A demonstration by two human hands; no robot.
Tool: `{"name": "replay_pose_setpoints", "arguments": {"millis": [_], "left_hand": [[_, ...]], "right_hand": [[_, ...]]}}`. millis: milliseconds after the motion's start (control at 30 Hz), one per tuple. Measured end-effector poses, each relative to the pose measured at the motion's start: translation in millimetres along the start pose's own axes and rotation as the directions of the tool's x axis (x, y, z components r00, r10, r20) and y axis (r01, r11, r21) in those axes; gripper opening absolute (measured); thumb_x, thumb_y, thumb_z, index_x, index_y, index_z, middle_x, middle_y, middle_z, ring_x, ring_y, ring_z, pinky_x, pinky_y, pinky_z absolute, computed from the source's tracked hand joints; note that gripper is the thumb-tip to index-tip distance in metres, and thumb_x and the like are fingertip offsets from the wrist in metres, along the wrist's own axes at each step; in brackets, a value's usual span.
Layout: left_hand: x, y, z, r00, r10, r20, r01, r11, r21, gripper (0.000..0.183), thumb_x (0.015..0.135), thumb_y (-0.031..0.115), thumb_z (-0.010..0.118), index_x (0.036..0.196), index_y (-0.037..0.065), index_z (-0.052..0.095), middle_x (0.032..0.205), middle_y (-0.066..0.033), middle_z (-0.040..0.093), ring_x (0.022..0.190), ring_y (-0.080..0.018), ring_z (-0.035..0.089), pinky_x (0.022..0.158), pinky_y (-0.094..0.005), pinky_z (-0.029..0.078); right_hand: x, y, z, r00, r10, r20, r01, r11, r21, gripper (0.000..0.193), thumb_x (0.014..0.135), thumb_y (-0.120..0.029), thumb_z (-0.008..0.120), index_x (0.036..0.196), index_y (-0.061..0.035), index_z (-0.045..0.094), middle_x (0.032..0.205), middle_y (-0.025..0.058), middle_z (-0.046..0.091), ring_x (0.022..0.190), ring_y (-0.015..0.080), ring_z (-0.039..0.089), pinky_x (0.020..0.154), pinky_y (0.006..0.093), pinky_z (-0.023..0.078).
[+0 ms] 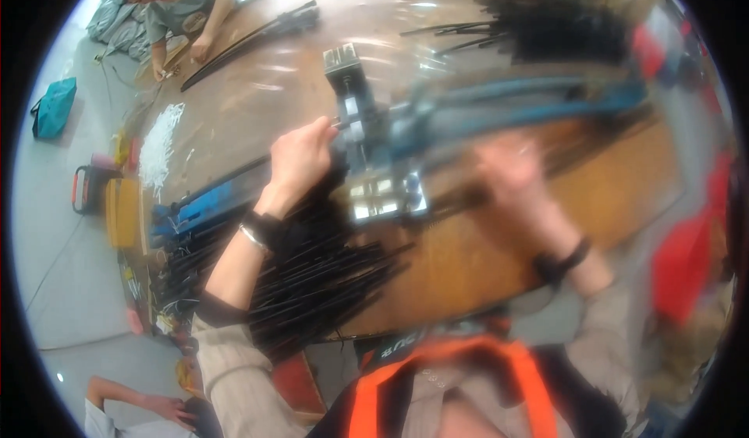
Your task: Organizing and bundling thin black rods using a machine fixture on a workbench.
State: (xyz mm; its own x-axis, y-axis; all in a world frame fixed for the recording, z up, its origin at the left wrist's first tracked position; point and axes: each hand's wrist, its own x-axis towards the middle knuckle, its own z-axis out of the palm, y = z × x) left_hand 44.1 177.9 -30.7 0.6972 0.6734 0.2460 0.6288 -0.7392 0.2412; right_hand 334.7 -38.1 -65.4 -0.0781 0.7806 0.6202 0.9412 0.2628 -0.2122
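Observation:
A metal bench fixture point(360, 138) with shiny blocks at both ends stands on the table in front of me. From it a long blue-and-grey handled part point(515, 110), smeared by motion, reaches to the right. My left hand point(303, 157) is closed in a pinch at the fixture's left side; whatever is between the fingertips is too small to make out. Just below the blue-and-grey part, my right hand point(511, 161) is blurred and its fingers do not show clearly. Thin black rods point(312, 282) lie in a pile below my left forearm.
More black rods point(569, 28) are heaped at the far right. A bundle of dark strips point(257, 40) lies near a co-worker point(183, 9) at the far left. White thin pieces point(161, 145) sit by the left edge, near a yellow box point(121, 212). Another person's hand point(168, 408) shows at lower left.

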Motion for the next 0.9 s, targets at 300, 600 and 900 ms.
{"name": "replay_pose_setpoints", "arguments": {"millis": [300, 600, 900], "left_hand": [[-7, 6, -3, 0.999, 0.004, -0.035, -0.006, 0.999, -0.033, 0.010, 0.093, 0.015, 0.059, 0.086, 0.008, 0.058, 0.078, -0.0184, 0.065, 0.075, -0.0420, 0.063, 0.061, -0.0496, 0.049], [0, -10, 17, 0.935, 0.260, -0.240, -0.231, 0.962, 0.143, 0.010, 0.090, 0.016, 0.060, 0.082, 0.010, 0.057, 0.075, -0.0131, 0.064, 0.068, -0.0361, 0.063, 0.058, -0.0467, 0.049], [-36, -89, -23, 0.842, 0.446, -0.304, -0.289, 0.848, 0.444, 0.011, 0.087, 0.020, 0.067, 0.095, 0.013, 0.063, 0.084, -0.0052, 0.064, 0.084, -0.0276, 0.062, 0.075, -0.0433, 0.045]], "right_hand": [[12, -20, 19, 0.993, 0.106, 0.056, -0.117, 0.965, 0.233, 0.023, 0.088, -0.013, 0.068, 0.109, -0.0039, 0.066, 0.090, 0.0095, 0.067, 0.090, 0.0275, 0.062, 0.076, 0.0383, 0.043], [32, -29, 21, 0.890, 0.339, 0.306, -0.455, 0.704, 0.545, 0.011, 0.088, -0.011, 0.066, 0.095, -0.0027, 0.062, 0.089, 0.0140, 0.063, 0.084, 0.0316, 0.059, 0.074, 0.0404, 0.047], [-29, -80, 41, 0.892, -0.229, 0.391, 0.222, 0.973, 0.062, 0.018, 0.073, -0.014, 0.067, 0.087, -0.0084, 0.057, 0.082, 0.0084, 0.055, 0.085, 0.0271, 0.054, 0.074, 0.0395, 0.043]]}}
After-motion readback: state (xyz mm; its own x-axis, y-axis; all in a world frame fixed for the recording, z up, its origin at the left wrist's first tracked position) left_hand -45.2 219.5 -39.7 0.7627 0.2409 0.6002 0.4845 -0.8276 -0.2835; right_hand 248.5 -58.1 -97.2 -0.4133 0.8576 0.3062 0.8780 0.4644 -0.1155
